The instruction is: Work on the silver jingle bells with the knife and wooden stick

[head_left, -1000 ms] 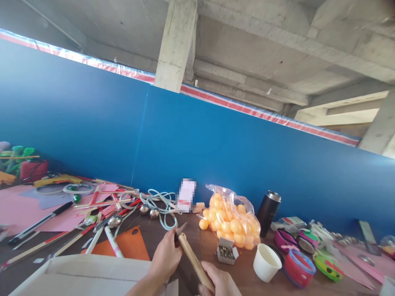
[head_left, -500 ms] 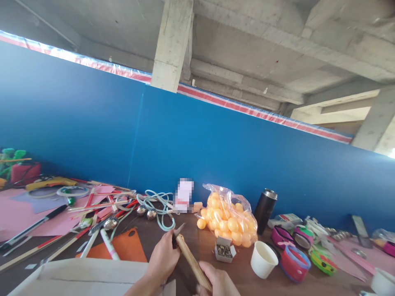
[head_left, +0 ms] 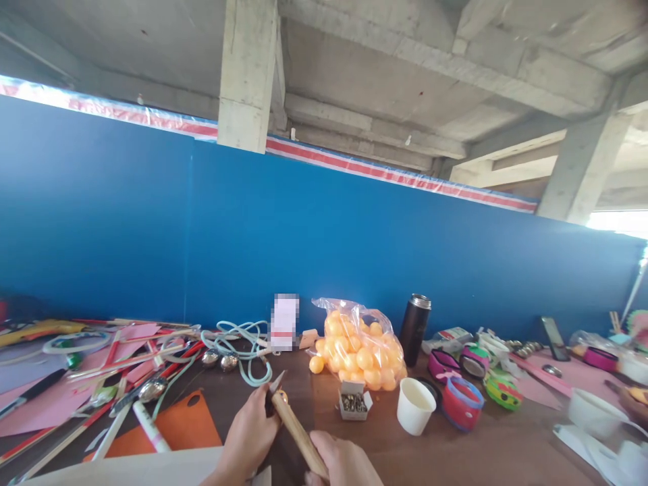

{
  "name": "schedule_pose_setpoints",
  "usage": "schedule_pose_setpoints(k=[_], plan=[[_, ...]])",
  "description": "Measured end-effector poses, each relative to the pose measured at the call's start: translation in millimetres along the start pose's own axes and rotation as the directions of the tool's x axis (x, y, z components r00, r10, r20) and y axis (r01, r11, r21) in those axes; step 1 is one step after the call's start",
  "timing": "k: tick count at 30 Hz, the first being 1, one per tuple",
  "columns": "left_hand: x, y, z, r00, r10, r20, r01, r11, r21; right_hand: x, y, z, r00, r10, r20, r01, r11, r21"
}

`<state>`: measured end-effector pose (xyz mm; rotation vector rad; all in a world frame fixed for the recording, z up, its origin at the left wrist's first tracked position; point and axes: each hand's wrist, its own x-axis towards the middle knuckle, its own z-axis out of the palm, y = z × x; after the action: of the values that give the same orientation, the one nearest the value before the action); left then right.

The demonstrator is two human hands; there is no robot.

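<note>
A hammer (head_left: 300, 432) with a wooden handle slants across the space between my hands. My right hand (head_left: 347, 459) is closed around the lower part of the handle. My left hand (head_left: 250, 426) is closed at the hammer's metal head, whose pointed end sticks up past the fingers; the rest of the head is hidden. Just right of the hands stands a small open white box (head_left: 353, 403) full of little metal pieces, too small to name. Behind it lies a clear bag of orange balls (head_left: 362, 351). A white paper cup (head_left: 415, 406) stands to the right.
On the left lie an orange sheet (head_left: 187, 428), a white marker (head_left: 150, 428), a pale blue rope (head_left: 250, 358) and several sticks. A black bottle (head_left: 415, 331) stands behind the cup. Coloured wrist straps (head_left: 462, 403) lie to its right. A blue partition (head_left: 304, 229) closes off the back.
The view has turned to the right, so the table items appear farther left and more of the right side shows. Both hands keep their hold on the hammer.
</note>
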<state>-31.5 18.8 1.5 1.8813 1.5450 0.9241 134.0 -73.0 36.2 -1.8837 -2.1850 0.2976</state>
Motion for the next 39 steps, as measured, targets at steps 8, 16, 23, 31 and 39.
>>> schedule_pose_setpoints(k=[8, 16, 23, 31, 39], plan=[[8.7, -9.6, 6.3, 0.989, -0.076, -0.127, 0.032, 0.949, -0.315, 3.6, 0.2, 14.8, 0.996, -0.042, -0.074, 0.055, 0.982, 0.183], [10.5, -1.1, 7.9, 0.977, -0.158, -0.142, 0.059, 0.844, -0.533, 9.8, 26.9, 31.9, 0.946, -0.12, -0.302, 0.185, 0.963, 0.198], [14.1, -8.4, 15.6, 0.974, -0.147, -0.17, 0.022, 0.814, -0.58, 8.7, 30.4, 29.6, 0.919, -0.1, -0.382, 0.186, 0.963, 0.195], [16.4, -10.2, 17.8, 0.974, -0.148, -0.173, 0.016, 0.802, -0.598, 9.9, 33.2, 31.7, 0.896, -0.079, -0.436, 0.172, 0.969, 0.177], [13.3, -3.5, 12.3, 0.974, -0.151, -0.171, 0.007, 0.769, -0.639, 6.7, 28.5, 23.9, 0.896, -0.095, -0.434, 0.193, 0.963, 0.189]])
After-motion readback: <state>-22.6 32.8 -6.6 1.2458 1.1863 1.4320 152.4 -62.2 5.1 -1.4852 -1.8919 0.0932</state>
